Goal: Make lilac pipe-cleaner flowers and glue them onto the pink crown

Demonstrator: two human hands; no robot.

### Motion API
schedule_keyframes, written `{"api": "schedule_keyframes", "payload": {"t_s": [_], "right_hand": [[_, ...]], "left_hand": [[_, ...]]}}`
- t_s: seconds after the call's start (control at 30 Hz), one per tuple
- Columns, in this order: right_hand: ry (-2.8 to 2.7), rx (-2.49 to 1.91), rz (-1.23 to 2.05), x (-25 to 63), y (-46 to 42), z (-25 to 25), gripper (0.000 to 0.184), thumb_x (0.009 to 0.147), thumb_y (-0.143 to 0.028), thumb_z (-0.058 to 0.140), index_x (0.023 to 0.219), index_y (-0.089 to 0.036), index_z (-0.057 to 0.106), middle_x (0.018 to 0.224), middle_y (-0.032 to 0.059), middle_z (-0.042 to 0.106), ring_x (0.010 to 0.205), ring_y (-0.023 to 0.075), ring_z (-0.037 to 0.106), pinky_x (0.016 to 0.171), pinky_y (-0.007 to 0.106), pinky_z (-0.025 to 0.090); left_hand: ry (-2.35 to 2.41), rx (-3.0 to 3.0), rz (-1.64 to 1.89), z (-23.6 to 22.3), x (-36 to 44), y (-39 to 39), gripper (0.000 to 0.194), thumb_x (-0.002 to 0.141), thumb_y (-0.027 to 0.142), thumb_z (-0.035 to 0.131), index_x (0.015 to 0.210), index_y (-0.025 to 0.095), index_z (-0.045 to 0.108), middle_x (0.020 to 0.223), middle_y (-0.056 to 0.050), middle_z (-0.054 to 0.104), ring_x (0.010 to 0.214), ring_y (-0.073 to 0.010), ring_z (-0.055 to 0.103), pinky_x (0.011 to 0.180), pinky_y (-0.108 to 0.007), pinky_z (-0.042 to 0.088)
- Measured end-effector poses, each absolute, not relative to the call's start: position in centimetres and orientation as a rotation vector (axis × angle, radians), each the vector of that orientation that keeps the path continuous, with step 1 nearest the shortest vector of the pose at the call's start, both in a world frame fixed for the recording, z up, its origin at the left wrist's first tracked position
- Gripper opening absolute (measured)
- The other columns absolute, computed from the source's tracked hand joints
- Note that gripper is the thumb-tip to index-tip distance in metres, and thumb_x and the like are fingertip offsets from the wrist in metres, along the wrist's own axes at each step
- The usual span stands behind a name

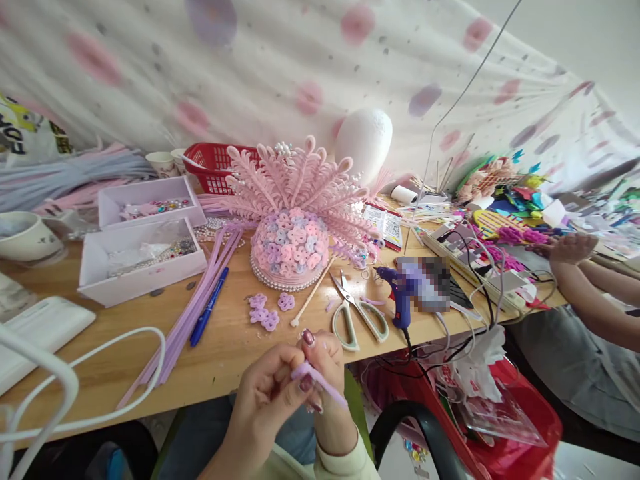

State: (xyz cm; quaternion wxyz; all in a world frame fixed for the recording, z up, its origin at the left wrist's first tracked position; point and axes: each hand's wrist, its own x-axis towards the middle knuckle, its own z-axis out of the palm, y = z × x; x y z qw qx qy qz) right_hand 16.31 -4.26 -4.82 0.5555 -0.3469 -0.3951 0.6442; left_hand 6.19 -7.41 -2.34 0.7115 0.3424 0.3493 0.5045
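- Left hand [263,393]: I see its fingers curled shut on the near end of a lilac pipe cleaner [320,381], thumb pressed against the strand; judged a pinch grip, to keep the wire from turning.
- Right hand [323,357]: fingertips closed on the same pipe cleaner just beside the left thumb, nails down; the two hands meet over the table's near edge, probably so the work sits close under my view.
- Pipe cleaner: clamped between both sets of fingertips, its free end trailing out past the right wrist, toward the lap.
- Small lilac flowers [267,312]: three finished curls lying on the wooden table [220,353], just beyond the fingers, within easy reach.
- Scissors [357,312]: blades shut, beyond and to the right of the right fingers.
- Glue gun [397,300]: blue, lying further right of the scissors, cord hanging off the edge.
- Pink headpiece [295,220]: domed, feathered with looped pipe cleaners, well beyond the fingers at table centre.
- Pipe cleaner bundle [193,313] and blue pen [209,315]: laid slantwise beyond and left of the left fingers.
- White trays [143,257]: further left, holding beads.
- Another person's arm [585,287]: far right, apart from mine.
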Motion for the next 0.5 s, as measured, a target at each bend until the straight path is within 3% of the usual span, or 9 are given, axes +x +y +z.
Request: {"api": "schedule_keyframes", "payload": {"t_s": [0.1, 0.2, 0.33, 0.5], "right_hand": [[-0.919, -0.776, 1.639, 16.2, -3.9, -4.6, 0.074, 0.082, -0.075, 0.059, 0.034, -0.023, 0.036, 0.023, -0.0052, 0.032, 0.018, 0.0052, 0.025, 0.02, 0.019, 0.018], [-0.875, -0.79, 1.614, 16.2, -4.1, -4.0, 0.073, 0.082, -0.072, 0.062, 0.034, -0.022, 0.037, 0.024, -0.0042, 0.036, 0.018, 0.0048, 0.029, 0.02, 0.016, 0.018], [-0.82, -0.753, 1.703, 16.3, -5.0, -3.6, 0.068, 0.083, -0.069, 0.063, 0.039, -0.022, 0.041, 0.025, -0.0061, 0.034, 0.017, 0.0054, 0.028, 0.019, 0.017, 0.024], [-0.767, -0.715, 1.807, 16.0, -5.5, -4.1, 0.066, 0.083, -0.07, 0.062, 0.041, -0.023, 0.04, 0.026, -0.0082, 0.031, 0.017, 0.0054, 0.024, 0.017, 0.018, 0.017]], "left_hand": [[0.659, 0.578, 1.101, -2.4, 6.0, -6.1, 0.044, 0.068, 0.051, 0.088, 0.071, 0.018, 0.059, 0.056, 0.004, 0.058, 0.048, -0.0087, 0.048, 0.05, -0.02, 0.043], [0.623, 0.448, 1.089, -2.4, 5.8, -5.2, 0.045, 0.063, 0.044, 0.092, 0.068, 0.015, 0.059, 0.051, 0.008, 0.046, 0.045, -0.0034, 0.031, 0.044, -0.013, 0.032], [0.509, 0.309, 1.008, -2.2, 5.7, -5.1, 0.042, 0.063, 0.038, 0.093, 0.065, 0.016, 0.057, 0.042, 0.013, 0.027, 0.041, -0.0024, 0.012, 0.039, -0.011, 0.027], [0.379, 0.296, 0.966, -2.1, 5.9, -5.1, 0.04, 0.067, 0.039, 0.09, 0.065, 0.017, 0.056, 0.04, 0.015, 0.02, 0.034, -0.0012, 0.005, 0.031, -0.01, 0.02]]}}
